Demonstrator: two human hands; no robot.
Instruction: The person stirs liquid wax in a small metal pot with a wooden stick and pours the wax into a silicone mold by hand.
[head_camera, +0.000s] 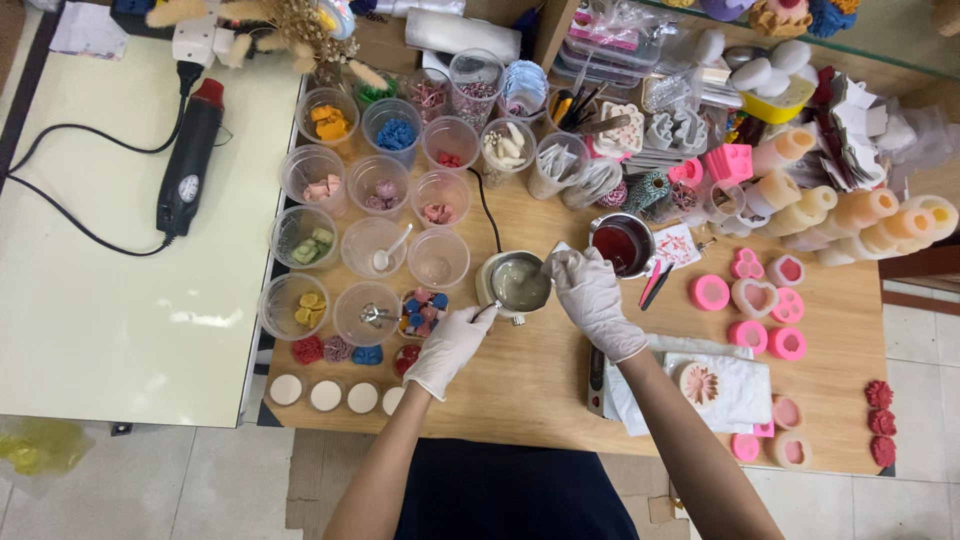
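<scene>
Both hands wear white gloves. My left hand (450, 348) grips the thin handle of a small metal pot (519, 283) holding pale liquid, which sits on a small burner on the wooden table (540, 370). My right hand (592, 298) rests at the pot's right rim, fingers curled as if pinching something small over the liquid; what it holds is hidden. A second metal pot (622, 243) with dark red liquid stands just behind the right hand.
Several clear plastic cups (372, 246) with coloured pieces crowd the table's left. Pink silicone moulds (750, 298) lie to the right, a flower mould on white cloth (720, 385) near the front. A black heat gun (190, 160) lies on the white table at left.
</scene>
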